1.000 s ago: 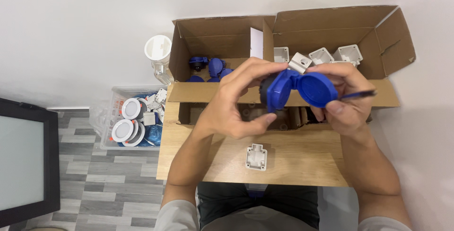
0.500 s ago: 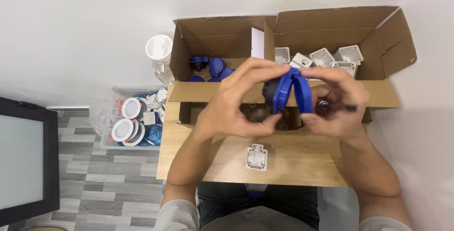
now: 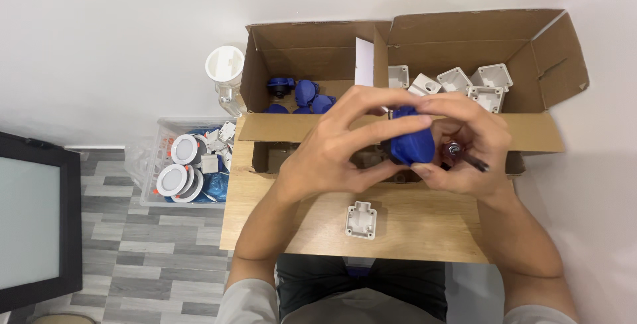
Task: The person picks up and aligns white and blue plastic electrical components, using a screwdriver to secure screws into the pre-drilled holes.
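Note:
Both my hands hold a blue plastic socket part [image 3: 411, 143] above the wooden table [image 3: 298, 231]. My left hand [image 3: 338, 151] wraps it from the left, fingers across its top. My right hand [image 3: 468, 148] grips its right side and also pinches a thin dark tool [image 3: 472, 159] with a metal tip. The part's hinged lid is folded down. A white plastic base piece [image 3: 361, 220] lies on the table just below my hands.
A cardboard box [image 3: 405, 45] stands behind, its left half holding blue parts [image 3: 300, 91], its right half white housings [image 3: 464, 81]. A clear bin [image 3: 186, 161] with round white lamps sits on the floor at left. A dark screen [image 3: 33, 218] is at far left.
The blue part's lid, spread wide a second ago, has been swung shut. My hands have drawn closer together around it.

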